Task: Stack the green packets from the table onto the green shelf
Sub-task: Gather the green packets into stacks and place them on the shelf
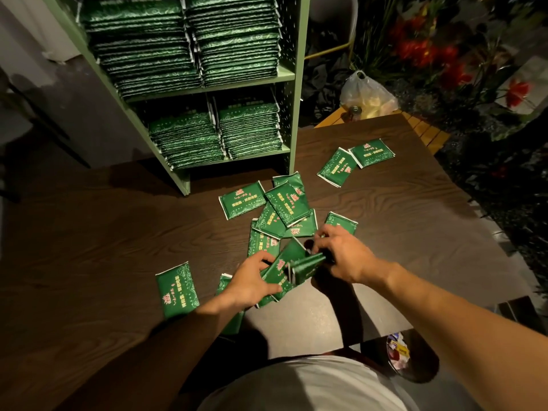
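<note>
Packets (292, 269) gripped by both hands (299, 269), others scattered around.

packets (242, 200) scattered on table (89, 232), shelf (292, 84) behind, bag (367, 96) right of shelf

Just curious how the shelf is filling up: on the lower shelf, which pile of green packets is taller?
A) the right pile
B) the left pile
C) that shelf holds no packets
A: on the green shelf, the lower right pile rises higher than the lower left pile.
</note>
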`<act>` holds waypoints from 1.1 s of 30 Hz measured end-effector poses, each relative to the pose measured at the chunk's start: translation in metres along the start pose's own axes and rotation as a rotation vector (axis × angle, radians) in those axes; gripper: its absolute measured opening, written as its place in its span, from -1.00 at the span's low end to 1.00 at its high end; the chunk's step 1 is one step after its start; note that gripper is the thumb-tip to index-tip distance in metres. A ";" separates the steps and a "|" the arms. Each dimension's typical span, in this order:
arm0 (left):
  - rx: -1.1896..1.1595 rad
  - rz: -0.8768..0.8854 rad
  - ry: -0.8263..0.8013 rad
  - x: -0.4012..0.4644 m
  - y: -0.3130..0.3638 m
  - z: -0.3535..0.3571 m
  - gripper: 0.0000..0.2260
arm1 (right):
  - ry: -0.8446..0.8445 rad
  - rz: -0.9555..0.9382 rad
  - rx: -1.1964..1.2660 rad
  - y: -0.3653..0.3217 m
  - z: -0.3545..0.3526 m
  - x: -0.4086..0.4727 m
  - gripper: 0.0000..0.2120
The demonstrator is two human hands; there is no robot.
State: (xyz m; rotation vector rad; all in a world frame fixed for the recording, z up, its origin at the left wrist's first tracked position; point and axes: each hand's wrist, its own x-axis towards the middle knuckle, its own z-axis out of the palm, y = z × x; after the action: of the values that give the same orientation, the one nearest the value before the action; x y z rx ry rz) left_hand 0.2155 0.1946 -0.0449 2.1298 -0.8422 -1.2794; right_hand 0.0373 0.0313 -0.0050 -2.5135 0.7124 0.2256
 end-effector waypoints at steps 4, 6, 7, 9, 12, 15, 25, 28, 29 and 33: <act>0.123 0.142 -0.018 -0.001 0.009 0.000 -0.58 | 0.048 -0.296 -0.281 -0.014 0.006 0.006 -0.75; 0.140 0.184 -0.023 -0.002 0.014 0.000 -0.66 | 0.015 -0.338 -0.271 -0.021 0.015 0.009 -0.78; 0.151 0.204 -0.026 -0.002 0.014 -0.001 -0.68 | 0.010 -0.327 -0.238 -0.022 0.019 0.009 -0.81; 0.210 0.191 -0.065 -0.002 0.010 -0.007 -0.70 | 0.042 -0.284 -0.180 -0.021 0.023 0.003 -0.80; 0.313 0.120 -0.118 -0.003 0.002 -0.015 -0.61 | 0.060 -0.228 -0.103 -0.015 0.024 -0.006 -0.65; 0.239 0.091 -0.060 -0.004 0.002 -0.016 -0.57 | 0.028 -0.126 -0.057 -0.007 0.025 -0.006 -0.27; 0.435 0.161 -0.059 -0.008 0.007 -0.010 -0.37 | 0.052 -0.093 0.021 -0.009 0.032 -0.005 -0.68; 0.523 0.158 0.065 -0.010 0.011 -0.013 -0.32 | 0.033 -0.040 -0.061 -0.012 0.029 -0.007 -0.54; 0.533 0.140 0.064 -0.010 0.012 -0.014 -0.33 | 0.007 -0.009 -0.118 -0.013 0.028 -0.008 -0.50; 0.468 0.095 -0.018 -0.010 0.015 -0.010 -0.44 | -0.045 0.054 -0.137 -0.013 0.024 -0.007 -0.56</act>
State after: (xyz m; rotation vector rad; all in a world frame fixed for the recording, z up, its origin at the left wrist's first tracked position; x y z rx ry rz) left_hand 0.2177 0.1925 -0.0245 2.3932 -1.3402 -1.1351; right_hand 0.0373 0.0562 -0.0176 -2.6115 0.7713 0.3603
